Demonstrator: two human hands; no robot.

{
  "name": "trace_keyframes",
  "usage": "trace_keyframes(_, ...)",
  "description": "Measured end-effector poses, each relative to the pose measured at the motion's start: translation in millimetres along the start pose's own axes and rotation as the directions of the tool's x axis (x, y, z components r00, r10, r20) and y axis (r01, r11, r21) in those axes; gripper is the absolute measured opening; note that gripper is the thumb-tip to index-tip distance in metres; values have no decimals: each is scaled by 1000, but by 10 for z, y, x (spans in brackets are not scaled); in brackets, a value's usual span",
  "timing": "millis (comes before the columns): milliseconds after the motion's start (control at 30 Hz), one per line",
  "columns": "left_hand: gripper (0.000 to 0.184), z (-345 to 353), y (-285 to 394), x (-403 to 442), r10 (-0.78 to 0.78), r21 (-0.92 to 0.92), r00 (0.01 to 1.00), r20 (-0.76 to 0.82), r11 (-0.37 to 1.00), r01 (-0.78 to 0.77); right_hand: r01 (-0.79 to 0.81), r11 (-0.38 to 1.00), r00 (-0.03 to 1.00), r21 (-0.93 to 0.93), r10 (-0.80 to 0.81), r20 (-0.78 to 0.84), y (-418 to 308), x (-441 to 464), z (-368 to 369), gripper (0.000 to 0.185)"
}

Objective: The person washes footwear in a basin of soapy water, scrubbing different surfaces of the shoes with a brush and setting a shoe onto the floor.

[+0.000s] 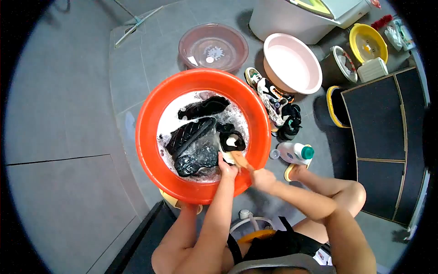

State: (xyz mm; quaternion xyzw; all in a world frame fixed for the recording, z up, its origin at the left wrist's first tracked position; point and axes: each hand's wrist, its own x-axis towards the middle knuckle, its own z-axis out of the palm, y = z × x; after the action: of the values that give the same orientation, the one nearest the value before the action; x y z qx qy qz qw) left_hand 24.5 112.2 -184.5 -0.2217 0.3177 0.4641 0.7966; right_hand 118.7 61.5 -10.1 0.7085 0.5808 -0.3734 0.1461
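Observation:
A large orange-red basin (148, 137) stands in front of me, holding sudsy water. At its near right side, my left hand (228, 170) grips a black shoe (232, 141) with a pale sole edge. My right hand (263, 180), a little blurred, is wrapped round the handle of a wooden brush (239, 159). The brush head reaches the shoe beside my left fingers; its bristles are hidden. Other wet black items lie in the suds: a long dark piece (204, 108), a ridged black piece (189, 137) and a glossy black piece (196, 162) that looks like a shoe.
Several shoes (276, 102) stand right of the basin, near a white bottle with a green cap (295, 152). Behind are a translucent brown basin (213, 45) and a pink basin (292, 64). A black bin with a yellow rim (337, 107) stands beside a dark cabinet (378, 141).

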Motion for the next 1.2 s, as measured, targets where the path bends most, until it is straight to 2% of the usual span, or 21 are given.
trace_keyframes(33, 45, 47, -13, -15, 23, -5, 1000, 18, 1000, -23, 12, 999, 999, -37, -14, -39, 100, 14, -33, 40)
trace_keyframes(67, 46, 82, -15, -35, 31, 27, 999, 22, 999, -31, -40, 998, 999, -52, 41, 24, 165, 165, -93, 37)
trace_keyframes(133, 48, 54, -2, 19, 45, 98, 998, 32, 994, -48, 143, 979, 965, 145, -106, -239, 183, 683, 70, 30)
trace_keyframes(200, 49, 34, 0, -15, -11, 121, 999, -52, 993, 17, 203, 970, 928, 130, -149, -341, -9, 1167, 32, 29)
trace_keyframes(233, 50, 34, 20, -11, -31, 100, 995, -92, 994, 40, 134, 991, 970, 5, -130, -204, -119, 1305, 138, 30)
trace_keyframes(300, 53, 33, 32, 34, 66, 113, 993, -98, 992, -55, 181, 980, 933, 86, -143, -332, -289, 762, 171, 32)
trace_keyframes(333, 52, 4, 43, 2, -12, 40, 998, -61, 999, 14, 130, 986, 976, 104, -109, -191, -220, 576, 263, 37)
trace_keyframes(367, 50, 12, 53, -10, -87, -30, 996, -10, 996, 87, 76, 990, 988, 117, -58, -144, -223, 218, 147, 39)
trace_keyframes(400, 49, -87, 31, 85, 4, -15, 999, -43, 1000, -5, 15, 999, 999, 47, -13, -33, -77, 63, 185, 41)
trace_keyframes(500, 51, 142, 26, -96, -42, 34, 999, -26, 999, 43, -55, 995, 998, -89, 51, -41, 110, 98, 22, 39)
trace_keyframes(567, 52, 135, 11, -49, 47, 95, 997, -63, 995, -41, -18, 997, 989, -76, 7, -146, 88, 534, 39, 35)
trace_keyframes(600, 45, -7, 20, 49, 17, 91, 1000, -13, 996, -15, -39, 993, 983, -109, 19, -185, 71, 763, 148, 34)
trace_keyframes(633, 45, 96, 24, -31, 49, 151, 995, -84, 988, -36, -59, 988, 973, -144, 24, -229, -49, 851, 99, 32)
trace_keyframes(667, 47, 60, 58, 29, 42, 141, 998, -55, 989, -33, -64, 989, 986, -133, 42, -163, -78, 765, 85, 34)
trace_keyframes(767, 56, 222, 164, -196, -101, 51, 994, -38, 993, 102, 32, 981, 997, -193, -44, -57, -46, 120, -158, 38)
trace_keyframes(900, 54, 262, 129, -300, -196, 46, 981, 7, 980, 195, 61, 941, 997, -332, -76, -31, 24, -115, -232, 42)
trace_keyframes(933, 52, 263, 102, -291, -179, 36, 983, -49, 983, 181, 63, 943, 995, -326, -86, -57, -24, 44, -234, 43)
trace_keyframes(1033, 49, 230, 120, -318, -127, 153, 992, -23, 980, 129, 55, 935, 988, -349, -101, -115, -4, 736, 74, 43)
trace_keyframes(1100, 50, 256, 194, -333, -194, 59, 980, 37, 980, 192, 55, 957, 983, -286, -101, -150, 135, 574, 107, 46)
trace_keyframes(1167, 55, 263, 209, -334, -201, 228, 976, -82, 950, 214, 141, 901, 987, -411, -159, -10, 148, 64, -325, 53)
trace_keyframes(1200, 56, 275, 185, -303, -203, 197, 977, -68, 957, 213, 185, 873, 977, -452, -211, -6, 244, -68, -320, 60)
